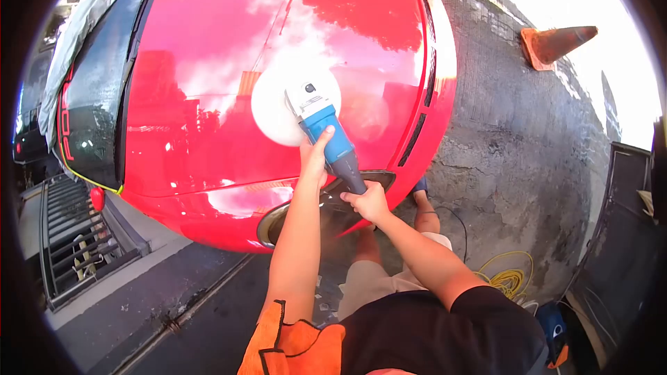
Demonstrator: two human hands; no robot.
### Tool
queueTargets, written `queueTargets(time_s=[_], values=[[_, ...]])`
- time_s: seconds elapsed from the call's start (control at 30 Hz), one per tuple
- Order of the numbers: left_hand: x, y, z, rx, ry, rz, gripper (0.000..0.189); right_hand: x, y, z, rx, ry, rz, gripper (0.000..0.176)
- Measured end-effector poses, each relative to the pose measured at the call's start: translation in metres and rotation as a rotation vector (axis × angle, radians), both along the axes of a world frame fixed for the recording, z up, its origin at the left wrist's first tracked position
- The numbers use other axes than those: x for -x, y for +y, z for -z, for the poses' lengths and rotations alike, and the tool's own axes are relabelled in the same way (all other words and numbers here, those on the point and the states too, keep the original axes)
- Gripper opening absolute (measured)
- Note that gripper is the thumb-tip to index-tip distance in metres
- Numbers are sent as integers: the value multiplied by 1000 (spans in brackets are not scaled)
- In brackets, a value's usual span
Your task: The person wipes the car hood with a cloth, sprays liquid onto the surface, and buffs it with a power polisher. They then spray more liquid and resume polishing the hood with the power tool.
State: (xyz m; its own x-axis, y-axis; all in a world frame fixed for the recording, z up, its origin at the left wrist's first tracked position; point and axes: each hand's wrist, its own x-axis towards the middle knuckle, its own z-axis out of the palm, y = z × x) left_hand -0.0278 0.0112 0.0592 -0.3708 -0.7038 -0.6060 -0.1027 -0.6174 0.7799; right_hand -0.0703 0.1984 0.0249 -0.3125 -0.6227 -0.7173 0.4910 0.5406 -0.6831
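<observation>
A blue and grey electric polisher [329,135] rests with its round white pad [276,117] against the glossy red car hood [208,97]. My left hand [315,154] is wrapped round the tool's body just behind its metal head. Farther back, my right hand [369,201] grips the dark rear end of the handle. Sky and dark shapes reflect in the hood's paint around the pad. Below my hands lies the car's headlight [274,226], partly hidden by my left forearm. An orange cloth [306,347] hangs by my left upper arm.
An orange traffic cone [556,45] stands on the concrete ground [500,132] at the right. A coiled yellow cord [508,281] lies near my feet, with a blue bag-like item [552,326] beside it. The windshield [104,90] and a metal grate [76,229] are on the left.
</observation>
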Motion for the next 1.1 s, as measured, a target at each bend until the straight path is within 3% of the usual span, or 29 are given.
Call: queueTargets(time_s=[0.23, 0.4, 0.6, 0.8, 0.87, 0.97, 1.0, 1.03, 1.1], values=[[159, 64, 41, -30, -168, 335, 55, 73, 57, 7, -55, -297, 391, 19], [191, 91, 80, 73, -259, 403, 60, 100, 82, 19, -81, -341, 398, 17], [137, 36, 21, 110, -259, 219, 55, 58, 30, 18, 22, -299, 255, 18], [40, -30, -20, 78, -213, 119, 57, 8, -25, -7, -16, -47, -73, 35], [15, -34, -29, 61, -208, 100, 54, -8, -33, -9, -40, 78, -189, 42], [-26, -36, -17, 1, -103, 87, 54, -44, -24, -7, 58, 155, -133, 46], [-42, -38, -3, 16, -120, 103, 52, -59, -19, 3, 98, 147, -100, 50], [-52, -39, 6, 14, -97, 110, 52, -57, -11, 2, 108, 125, -236, 63], [-63, -38, 18, -11, -43, 162, 53, -55, 8, -16, 76, 325, -303, 86]])
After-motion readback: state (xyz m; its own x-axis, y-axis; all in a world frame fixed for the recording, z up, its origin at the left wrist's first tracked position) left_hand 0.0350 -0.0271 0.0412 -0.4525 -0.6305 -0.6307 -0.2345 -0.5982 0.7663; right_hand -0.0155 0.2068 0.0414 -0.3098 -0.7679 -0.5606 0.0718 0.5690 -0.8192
